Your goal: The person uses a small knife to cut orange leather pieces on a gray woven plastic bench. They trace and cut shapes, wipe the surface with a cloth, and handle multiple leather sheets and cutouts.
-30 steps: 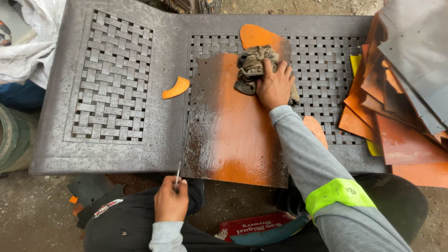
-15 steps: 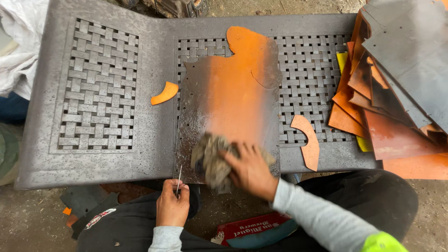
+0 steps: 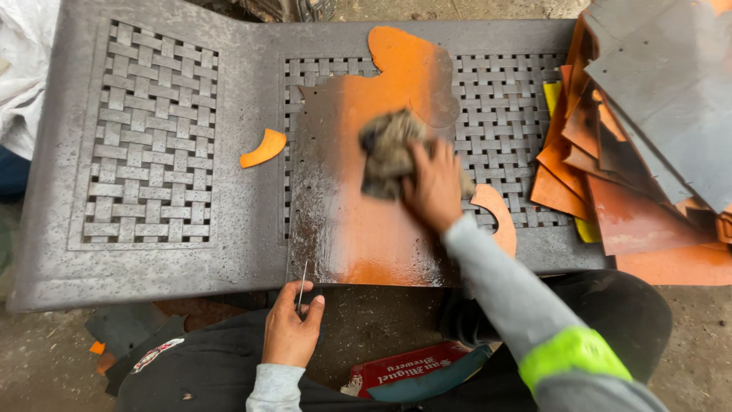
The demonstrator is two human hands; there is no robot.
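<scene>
- Head view, bottom centre of the frame: we see our left hand [image 3: 292,329] closed in a narrow pinch on a thin metal rod [image 3: 302,284] at the near edge of the orange sheet.
- Just below it, at the lower edge of the frame, a red printed pack [image 3: 404,368] lies on the ground between dark trouser legs.
- Lower right: our right sleeve, grey with a bright yellow-green band [image 3: 573,354], runs up to the middle of the frame.
- Centre: our right hand [image 3: 437,185] lies with the fingers spread flat, pressing a crumpled grey-brown rag [image 3: 387,152] onto the orange sheet [image 3: 358,229]. The sheet looks wet and glossy and rests flat on the grey metal bench [image 3: 252,221] with woven lattice panels.
- Just right of the wrist, a curved orange offcut [image 3: 499,214] lies on the bench, near the sheet.
- Left of the sheet, a small orange crescent piece [image 3: 264,148] rests on the plain strip between the two lattice panels.
- Top centre: a rounded orange cut shape [image 3: 404,57] overlaps the far end of the sheet.
- Upper right: a loose stack of orange and grey sheets [image 3: 640,152] leans across the bench's right end.
- Upper left edge: white cloth [image 3: 19,91] beside the bench.
</scene>
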